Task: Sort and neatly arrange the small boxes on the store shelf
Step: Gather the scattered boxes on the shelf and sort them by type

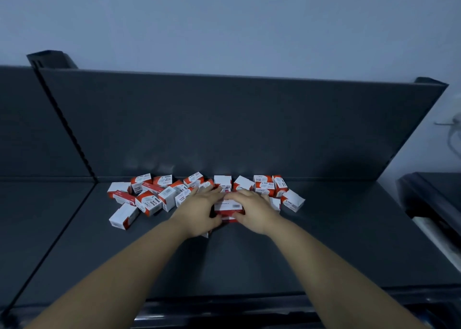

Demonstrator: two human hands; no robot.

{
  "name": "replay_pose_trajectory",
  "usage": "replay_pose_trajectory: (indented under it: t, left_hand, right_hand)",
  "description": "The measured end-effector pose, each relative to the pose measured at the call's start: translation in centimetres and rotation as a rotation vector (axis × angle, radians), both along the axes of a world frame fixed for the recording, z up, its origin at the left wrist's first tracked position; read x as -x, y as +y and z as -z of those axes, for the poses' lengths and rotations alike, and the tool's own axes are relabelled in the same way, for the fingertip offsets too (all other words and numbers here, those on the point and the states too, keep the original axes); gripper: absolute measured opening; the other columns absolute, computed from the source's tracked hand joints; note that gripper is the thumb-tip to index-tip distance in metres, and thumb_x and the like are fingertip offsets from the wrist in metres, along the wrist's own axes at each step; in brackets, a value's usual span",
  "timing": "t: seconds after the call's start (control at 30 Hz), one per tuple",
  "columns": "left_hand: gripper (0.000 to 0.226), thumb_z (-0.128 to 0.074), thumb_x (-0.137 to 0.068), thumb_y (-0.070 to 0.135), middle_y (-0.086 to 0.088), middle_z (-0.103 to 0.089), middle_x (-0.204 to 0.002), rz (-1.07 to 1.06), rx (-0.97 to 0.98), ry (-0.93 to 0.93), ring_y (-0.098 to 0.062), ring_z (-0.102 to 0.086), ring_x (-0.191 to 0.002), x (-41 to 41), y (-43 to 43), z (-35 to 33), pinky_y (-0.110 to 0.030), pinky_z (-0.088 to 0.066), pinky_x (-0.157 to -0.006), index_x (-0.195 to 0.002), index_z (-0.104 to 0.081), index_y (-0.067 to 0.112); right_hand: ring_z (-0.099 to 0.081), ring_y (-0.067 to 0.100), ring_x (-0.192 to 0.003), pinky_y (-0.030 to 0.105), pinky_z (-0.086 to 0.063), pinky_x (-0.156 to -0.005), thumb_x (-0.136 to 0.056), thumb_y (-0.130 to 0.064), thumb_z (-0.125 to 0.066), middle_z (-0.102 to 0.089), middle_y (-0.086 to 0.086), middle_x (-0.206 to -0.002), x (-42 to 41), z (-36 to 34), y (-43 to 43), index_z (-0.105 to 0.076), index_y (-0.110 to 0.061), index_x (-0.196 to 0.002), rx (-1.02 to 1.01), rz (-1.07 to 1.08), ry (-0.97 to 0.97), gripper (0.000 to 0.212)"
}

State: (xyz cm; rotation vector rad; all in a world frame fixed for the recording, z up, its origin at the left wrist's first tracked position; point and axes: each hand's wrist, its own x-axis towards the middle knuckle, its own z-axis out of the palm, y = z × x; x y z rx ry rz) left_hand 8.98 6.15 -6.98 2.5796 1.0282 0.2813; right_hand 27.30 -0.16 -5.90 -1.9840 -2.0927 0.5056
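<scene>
Barcode-up box (229, 207) sits mid-shelf (249, 259), long axis left-to-right, on another box (mostly hidden). Left hand (199, 210) and right hand (253, 210) flank its ends, equally near, fingers (235, 196) curled round it, grasping. Loose boxes (149, 199) lie jumbled just behind.

Dark grey flat metal shelf (249, 259), upright back panel in the same grey, carries a loose heap of small red-and-white cardboard boxes (147, 201) close to the back, many tilted or overlapping. White-topped box (124, 216) lies just off the heap's front left, angled box (292, 200) at the right end. Barcode-faced box (228, 206) in the middle sits on another box.
</scene>
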Motion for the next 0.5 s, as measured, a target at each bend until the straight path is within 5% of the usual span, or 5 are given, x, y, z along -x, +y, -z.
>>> replay_pose_trajectory:
  t: [0.17, 0.3, 0.37, 0.5]
  left_hand:
    - [0.062, -0.062, -0.088, 0.034, 0.005, -0.040, -0.152, 0.026, -0.056, 0.041, -0.015, -0.025, -0.145, -0.5, 0.3, -0.2, -0.036, 0.002, -0.119, -0.146, -0.039, 0.029]
    - [0.064, -0.062, -0.091, 0.033, 0.006, -0.033, -0.156, 0.090, -0.039, 0.040, -0.012, -0.013, -0.149, -0.5, 0.2, -0.2, -0.033, 0.001, -0.119, -0.148, -0.034, 0.029]
    - [0.062, -0.063, -0.091, 0.034, 0.006, -0.039, -0.153, 0.118, -0.030, 0.023, -0.012, -0.022, -0.146, -0.4, 0.2, -0.4, -0.033, -0.004, -0.119, -0.146, -0.036, 0.030]
    - [0.047, -0.063, -0.089, 0.037, 0.006, -0.064, -0.117, 0.117, -0.123, -0.002, -0.014, -0.053, -0.106, 0.0, 0.7, -1.4, -0.028, -0.028, -0.104, -0.133, -0.051, 0.030]
  right_hand:
    - [-0.051, 0.014, -0.116, 0.032, -0.043, -0.097, -0.086, -0.018, -0.073, -0.058, -0.008, -0.126, -0.3, -0.2, 0.0, -0.058, -0.029, -0.121, -0.010, 0.012, 0.186, 0.039]
    - [-0.044, 0.009, -0.099, 0.018, -0.035, -0.072, -0.085, -0.017, -0.073, -0.052, -0.014, -0.107, -0.2, -0.8, -0.6, -0.056, -0.027, -0.105, -0.057, 0.005, 0.183, 0.028]
    - [-0.041, 0.008, -0.092, 0.016, -0.032, -0.066, -0.085, -0.018, -0.072, -0.048, -0.017, -0.098, -0.1, -1.3, -0.9, -0.051, -0.029, -0.100, -0.075, 0.009, 0.171, 0.028]
    - [-0.040, 0.004, -0.089, 0.018, -0.034, -0.068, -0.086, -0.023, -0.072, -0.044, -0.019, -0.093, 0.6, -2.3, -1.1, -0.049, -0.028, -0.103, -0.099, 0.026, 0.158, 0.030]
